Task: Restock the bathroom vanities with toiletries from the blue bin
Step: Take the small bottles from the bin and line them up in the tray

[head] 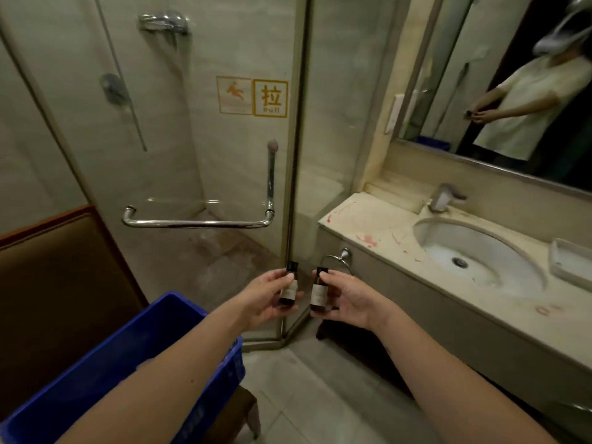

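My left hand (267,294) holds a small dark toiletry bottle (289,288) with a pale label and black cap, upright, thumb on its neck. My right hand (347,296) holds a second bottle of the same kind (318,293) beside it. Both bottles hang in the air in front of the shower door, left of the vanity counter (368,225). The blue bin (179,318) stands at lower left, under my left forearm; its contents are hidden.
The counter carries a sunken sink (480,251), a chrome tap (443,197) and a white tray (570,262) at the right. Red stains mark the counter top. A glass shower door with a chrome handle (198,222) stands ahead. A towel ring (339,259) hangs on the vanity front.
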### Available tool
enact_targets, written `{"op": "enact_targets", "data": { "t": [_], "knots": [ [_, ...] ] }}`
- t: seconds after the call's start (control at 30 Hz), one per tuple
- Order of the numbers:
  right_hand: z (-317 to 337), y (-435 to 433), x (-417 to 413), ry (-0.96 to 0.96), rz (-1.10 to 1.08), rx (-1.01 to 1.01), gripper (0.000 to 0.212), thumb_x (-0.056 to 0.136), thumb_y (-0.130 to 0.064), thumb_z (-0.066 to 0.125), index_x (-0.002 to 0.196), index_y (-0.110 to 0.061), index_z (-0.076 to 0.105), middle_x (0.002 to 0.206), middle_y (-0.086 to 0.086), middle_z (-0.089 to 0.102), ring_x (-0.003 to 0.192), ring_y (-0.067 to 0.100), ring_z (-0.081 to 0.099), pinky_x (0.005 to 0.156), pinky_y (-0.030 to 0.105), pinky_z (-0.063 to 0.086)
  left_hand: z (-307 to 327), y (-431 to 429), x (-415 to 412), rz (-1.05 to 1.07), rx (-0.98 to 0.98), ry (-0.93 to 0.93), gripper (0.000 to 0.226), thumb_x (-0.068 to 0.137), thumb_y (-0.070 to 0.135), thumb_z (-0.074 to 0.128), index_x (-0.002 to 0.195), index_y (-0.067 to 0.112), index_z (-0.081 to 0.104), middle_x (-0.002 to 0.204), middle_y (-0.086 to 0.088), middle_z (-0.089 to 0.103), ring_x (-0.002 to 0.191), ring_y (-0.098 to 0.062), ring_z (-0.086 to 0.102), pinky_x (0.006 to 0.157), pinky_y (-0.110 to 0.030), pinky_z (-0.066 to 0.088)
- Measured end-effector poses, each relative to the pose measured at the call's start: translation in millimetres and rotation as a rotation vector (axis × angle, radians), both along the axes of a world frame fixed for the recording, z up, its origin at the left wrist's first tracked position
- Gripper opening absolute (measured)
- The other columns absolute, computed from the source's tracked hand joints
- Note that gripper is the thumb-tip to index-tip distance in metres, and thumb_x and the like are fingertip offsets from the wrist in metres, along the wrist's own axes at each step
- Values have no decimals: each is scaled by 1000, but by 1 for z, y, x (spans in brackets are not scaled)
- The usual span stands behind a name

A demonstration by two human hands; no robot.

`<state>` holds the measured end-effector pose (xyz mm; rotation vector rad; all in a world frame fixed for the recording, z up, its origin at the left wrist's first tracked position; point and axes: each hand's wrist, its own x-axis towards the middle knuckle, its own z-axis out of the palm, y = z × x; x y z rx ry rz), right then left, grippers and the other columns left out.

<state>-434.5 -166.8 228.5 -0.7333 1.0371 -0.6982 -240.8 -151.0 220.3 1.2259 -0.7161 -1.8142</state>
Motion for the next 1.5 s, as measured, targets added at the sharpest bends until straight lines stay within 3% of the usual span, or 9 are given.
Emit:
{"op": "enact_targets", "data": {
  "t": [0.13,0.3,0.5,0.67,0.8,0.97,1.23,1.5],
  "knots": [
    [0,-3,-50,21,-64,2,11,95,-16,58,104,-14,64,78,6,70,73,23,67,73,49,57,-2,-14,-49,-71,-19,-76,24,95,19,60,118,24,53,106,-8,66,93,-20,66,76,-37,58],
    [1,-8,-120,38,-102,18,13,93,-14,58,104,-12,64,92,11,62,79,26,61,73,48,59,-7,-31,-122,-148,-40,-127,13,94,20,61,105,25,62,90,2,68,80,-12,63,65,-28,57],
    [1,-20,-206,40,-177,44,23,88,-14,63,110,-7,61,108,16,55,95,30,57,79,50,57,-10,-55,-210,-236,-53,-85,22,93,18,62,114,23,60,101,-2,67,88,-15,63,73,-34,55],
    [1,-26,-274,66,-174,-12,22,89,-15,67,109,-10,62,107,14,62,87,26,65,74,46,60,-11,-73,-279,-303,-64,-22,31,93,15,62,123,18,55,111,-7,66,94,-20,63,85,-41,51],
    [-1,-30,-321,69,-227,-24,20,89,-14,68,108,-11,61,106,14,65,91,27,64,87,54,55,-13,-84,-327,-356,-76,-22,39,93,13,62,131,16,52,114,-7,65,93,-19,65,76,-36,56],
    [-1,-32,-371,40,-345,-3,28,89,-11,68,114,-10,57,113,15,63,95,31,64,82,56,56,-13,-99,-378,-438,-73,-35,32,90,14,66,121,20,60,113,-7,69,102,-23,66,84,-41,55],
    [-8,-37,-428,42,-456,-4,21,89,-10,67,110,-10,64,106,12,69,96,30,65,86,56,55,-16,-127,-440,-607,-115,-86,30,89,16,67,118,22,64,107,-3,73,95,-19,70,82,-38,57],
    [-10,-59,-467,88,-600,-12,36,85,-13,74,120,-9,64,112,12,72,101,30,69,84,52,57,-15,-176,-492,-824,-179,-141,36,89,24,70,124,26,60,113,0,72,104,-15,69,81,-31,56]
  ]
}}
